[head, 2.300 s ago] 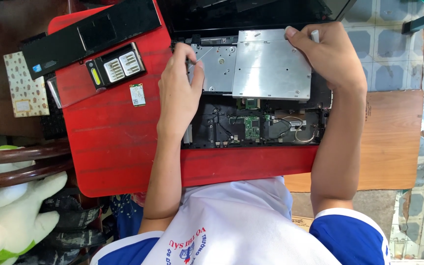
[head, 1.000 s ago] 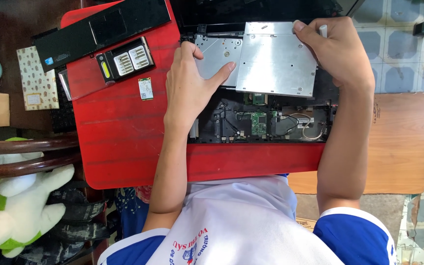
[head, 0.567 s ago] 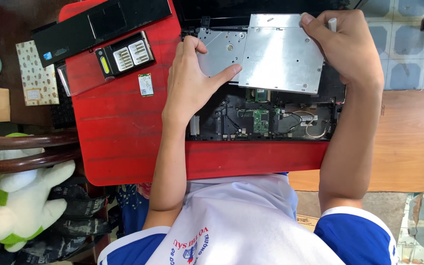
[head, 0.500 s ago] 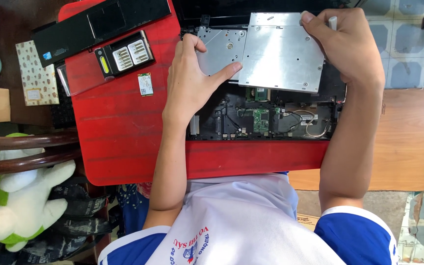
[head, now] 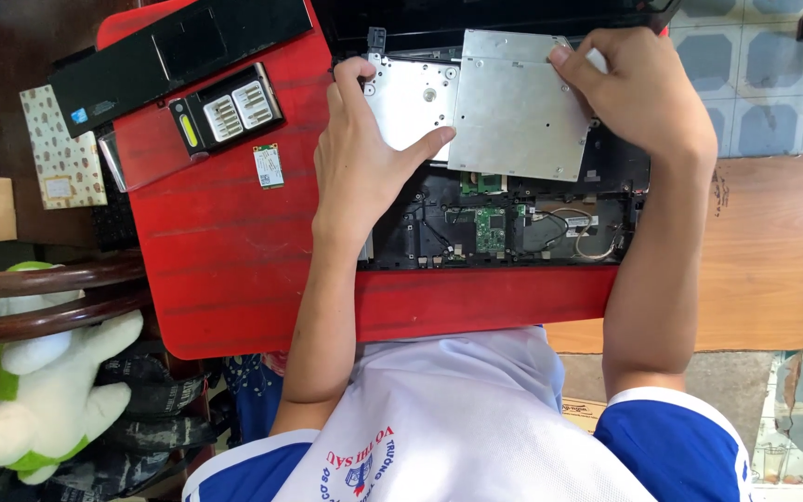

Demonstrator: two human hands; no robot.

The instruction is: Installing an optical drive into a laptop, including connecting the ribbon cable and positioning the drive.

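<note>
An opened black laptop base (head: 513,232) lies on a red table (head: 225,270), its circuit boards and wires bare. Over its far half sit a small silver metal plate (head: 411,102) and a larger silver plate (head: 513,112). My left hand (head: 360,167) lies palm down on the small plate, fingertips curled at its far left corner, thumb stretched against the larger plate's left edge. My right hand (head: 643,102) pinches the larger plate's far right corner.
A black palm-rest panel (head: 178,46), a small black case of screwdriver bits (head: 225,107) and a tiny green circuit card (head: 269,165) lie on the table's left part. A wooden board (head: 764,251) is on the right. A plush toy (head: 39,390) sits by a wooden chair at the lower left.
My left thumb has stretched out from a curled hand to press against the larger plate's edge. My right hand keeps its hold on the plate's corner. The view has shifted slightly.
</note>
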